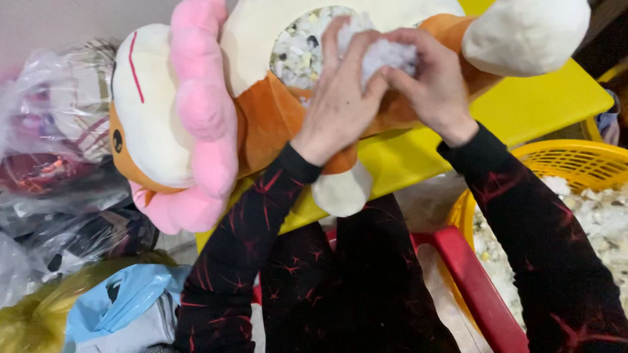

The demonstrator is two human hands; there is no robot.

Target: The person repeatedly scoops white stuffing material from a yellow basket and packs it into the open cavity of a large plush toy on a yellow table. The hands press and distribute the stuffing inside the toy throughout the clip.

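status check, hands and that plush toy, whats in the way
Left hand and right hand both gripping white stuffing at plush toy opening. Toy lying on yellow table. Yellow basket of filling at right; nothing blocking.

Bare hands, long black sleeves [235, 261], red spiky streak pattern, matching black trousers [347, 287]

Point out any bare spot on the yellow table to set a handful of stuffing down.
Bare strip: the yellow table right of the plush toy, bordered by its white foot and the yellow basket. A narrower patch lies under the right hand. Crowded: the toy covers the rest, both hands, left hand included, press white stuffing at its opening; plastic bags fill the left.
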